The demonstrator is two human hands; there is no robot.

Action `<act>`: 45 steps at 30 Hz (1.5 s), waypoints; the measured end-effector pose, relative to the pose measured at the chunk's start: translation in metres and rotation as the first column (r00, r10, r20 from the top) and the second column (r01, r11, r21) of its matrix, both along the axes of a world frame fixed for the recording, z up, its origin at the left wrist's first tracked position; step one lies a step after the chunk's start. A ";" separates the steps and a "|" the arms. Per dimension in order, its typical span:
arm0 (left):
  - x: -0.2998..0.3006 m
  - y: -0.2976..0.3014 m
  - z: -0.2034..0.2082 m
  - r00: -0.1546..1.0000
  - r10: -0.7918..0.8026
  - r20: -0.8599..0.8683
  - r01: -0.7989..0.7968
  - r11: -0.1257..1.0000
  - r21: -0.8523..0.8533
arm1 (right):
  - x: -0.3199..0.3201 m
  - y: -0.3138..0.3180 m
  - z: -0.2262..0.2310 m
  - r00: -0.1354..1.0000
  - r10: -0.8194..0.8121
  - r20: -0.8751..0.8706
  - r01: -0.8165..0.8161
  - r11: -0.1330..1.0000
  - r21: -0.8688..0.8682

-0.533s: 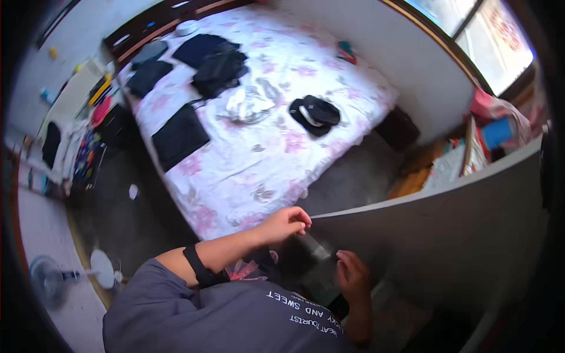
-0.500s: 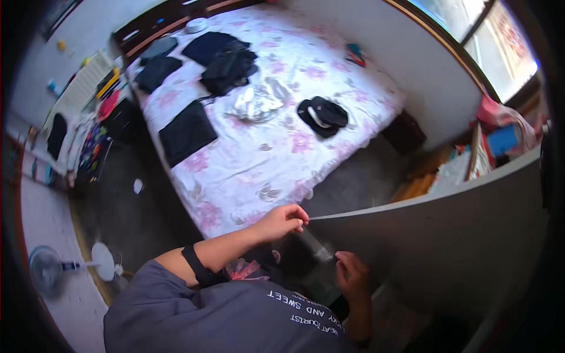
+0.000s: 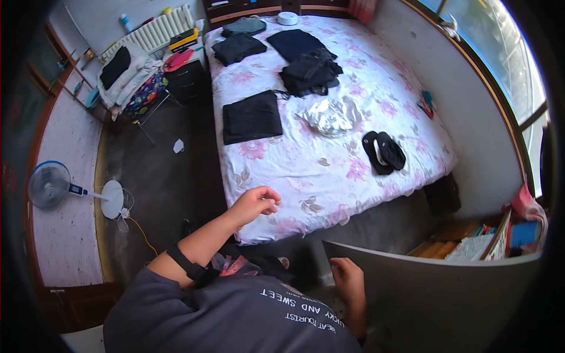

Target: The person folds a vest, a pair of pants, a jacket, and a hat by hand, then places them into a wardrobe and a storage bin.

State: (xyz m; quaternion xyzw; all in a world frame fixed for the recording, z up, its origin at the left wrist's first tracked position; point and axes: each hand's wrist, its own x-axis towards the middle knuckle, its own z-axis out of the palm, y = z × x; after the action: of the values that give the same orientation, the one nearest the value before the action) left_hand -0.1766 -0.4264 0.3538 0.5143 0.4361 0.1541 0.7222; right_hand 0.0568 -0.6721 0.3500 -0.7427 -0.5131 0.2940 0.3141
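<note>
My left hand hovers over the near edge of the bed, its fingers loosely curled and a little apart, with nothing visible in them. My right hand is lower, in front of the grey panel, its fingers bent together. A pale, see-through strip seems to show beside its fingertips, but whether they hold it is too dim to tell. Farther off on the bed lie a folded black garment, a crumpled silvery sheet and a black cap.
More dark clothes lie across the bed, with a white round box at its head. A standing fan is at the left wall. Beyond the panel, at right, are books and papers. A cloth-covered chair stands far left.
My view has turned left. A clear strip stretched between my hands half a second ago; my left hand has moved left, away from it and from the panel's edge.
</note>
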 end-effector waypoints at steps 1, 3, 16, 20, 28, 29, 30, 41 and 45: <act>-0.014 0.012 0.000 1.000 0.014 -0.002 -0.014 1.000 0.006 | -0.003 0.016 0.002 1.000 0.014 -0.002 -0.014 1.000 0.006; -0.042 0.041 0.001 0.994 0.111 0.020 -0.111 0.994 0.009 | -0.012 0.049 0.008 1.000 -0.005 0.028 0.005 1.000 0.007; -0.161 0.324 -0.049 0.995 0.053 0.082 -0.049 0.998 -0.050 | -0.182 0.304 -0.044 0.958 -0.163 -0.235 0.145 0.985 -0.092; -0.209 0.384 -0.073 0.998 0.033 0.061 -0.025 0.991 -0.132 | -0.232 0.387 -0.095 0.856 -0.213 -0.470 0.130 0.970 -0.203; -0.297 0.426 -0.121 0.982 0.165 -0.094 -0.187 0.929 -0.318 | -0.252 0.522 -0.185 0.475 -0.566 -0.674 0.241 0.820 -0.519; -0.300 0.426 -0.127 0.979 0.168 -0.118 -0.199 0.917 -0.347 | -0.249 0.531 -0.201 0.405 -0.622 -0.670 0.242 0.779 -0.578; -0.303 0.428 -0.135 0.979 0.156 -0.128 -0.193 0.908 -0.373 | -0.245 0.536 -0.224 0.349 -0.643 -0.681 0.255 0.765 -0.591; -0.257 0.470 -0.214 0.987 0.090 -0.131 -0.133 0.919 -0.370 | -0.238 0.645 -0.424 -0.231 -0.791 -0.567 0.473 0.418 -0.776; -0.248 0.503 -0.219 0.983 0.102 -0.153 -0.158 0.896 -0.414 | -0.240 0.691 -0.406 -0.224 -0.586 -0.779 0.501 0.616 -0.608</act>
State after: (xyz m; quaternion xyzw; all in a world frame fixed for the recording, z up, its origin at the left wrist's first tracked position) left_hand -0.4245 0.0766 0.1349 0.3233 0.5376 0.0704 0.7756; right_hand -0.1835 0.0187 -0.0562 -0.5058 0.2187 0.5444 0.6325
